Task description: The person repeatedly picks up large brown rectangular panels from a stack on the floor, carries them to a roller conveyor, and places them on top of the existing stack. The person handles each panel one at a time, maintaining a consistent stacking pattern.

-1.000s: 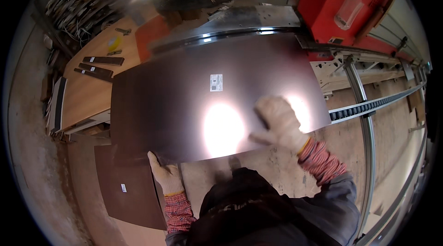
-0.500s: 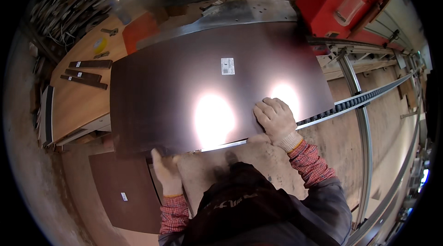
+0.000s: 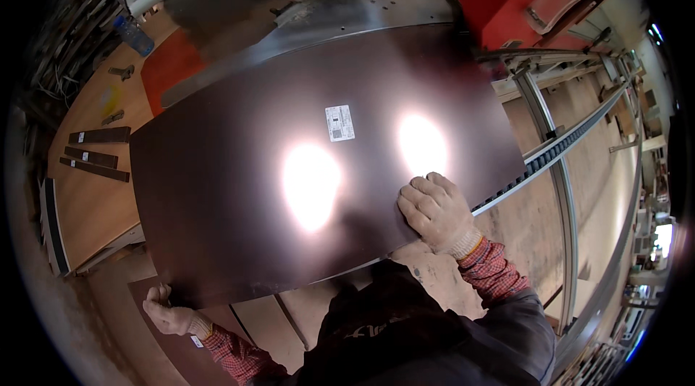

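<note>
A large dark brown panel (image 3: 232, 133) with a glossy face and a white label (image 3: 339, 123) lies before me, reflecting two bright lights. My left hand (image 3: 170, 311), in a pale work glove, closes around its near left corner. Farther right, my right hand (image 3: 436, 212), gloved the same way, grips the near edge, its fingers bent over the top face and its thumb hidden. Partly covered, a second brown panel (image 3: 190, 361) sits lower down, below my left hand.
Three narrow brown strips (image 3: 101, 135) lie on the wooden table (image 3: 87, 194) at left, with metal pieces and a plastic bottle (image 3: 133, 35) beyond. A red machine housing (image 3: 528, 2) stands at far right. Metal rails (image 3: 572, 143) run along the right.
My left hand has moved left along the near edge and now grips the corner. The panel appears turned and nearer to me; the view has also shifted. My right hand keeps its hold.
</note>
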{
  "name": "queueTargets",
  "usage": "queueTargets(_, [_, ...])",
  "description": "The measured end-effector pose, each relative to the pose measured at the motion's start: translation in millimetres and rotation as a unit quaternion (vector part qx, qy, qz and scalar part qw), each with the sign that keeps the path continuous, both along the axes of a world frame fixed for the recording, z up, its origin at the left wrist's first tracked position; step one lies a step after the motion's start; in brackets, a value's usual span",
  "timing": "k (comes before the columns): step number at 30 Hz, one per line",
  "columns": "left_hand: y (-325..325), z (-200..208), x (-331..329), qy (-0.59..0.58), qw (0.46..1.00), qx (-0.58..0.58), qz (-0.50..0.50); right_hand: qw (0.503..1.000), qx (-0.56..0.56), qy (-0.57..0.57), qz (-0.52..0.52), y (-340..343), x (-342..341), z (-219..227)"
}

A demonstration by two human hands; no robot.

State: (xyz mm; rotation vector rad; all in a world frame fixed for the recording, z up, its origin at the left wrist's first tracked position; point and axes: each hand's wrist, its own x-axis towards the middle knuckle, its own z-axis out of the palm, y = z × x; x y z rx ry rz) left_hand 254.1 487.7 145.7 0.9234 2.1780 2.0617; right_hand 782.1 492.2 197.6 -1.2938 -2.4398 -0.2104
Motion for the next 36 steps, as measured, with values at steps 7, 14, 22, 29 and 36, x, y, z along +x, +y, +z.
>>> queueTargets(7, [-1, 19, 77, 0.024, 0.999, -0.026, 0.001, 1.0, -0.005, -0.012, 0.009, 4, 56, 7])
queueTargets(14, [-2, 17, 165, 0.035, 0.999, -0.03, -0.016, 0.999, -0.037, -0.026, 0.01, 10, 137, 16])
queueTargets(22, [4, 27, 256, 0.091, 0.992, -0.04, -0.082, 0.995, -0.021, -0.091, -0.026, -14, 248, -13])
queueTargets(29, [-6, 23, 335, 0.008, 0.989, -0.005, -0.149, 0.993, -0.044, -0.091, -0.053, -18, 329, -12])
queueTargets(36, [-8, 27, 413, 0.08, 0.978, -0.035, -0.192, 0.972, -0.148, -0.113, -0.141, -41, 334, 56])
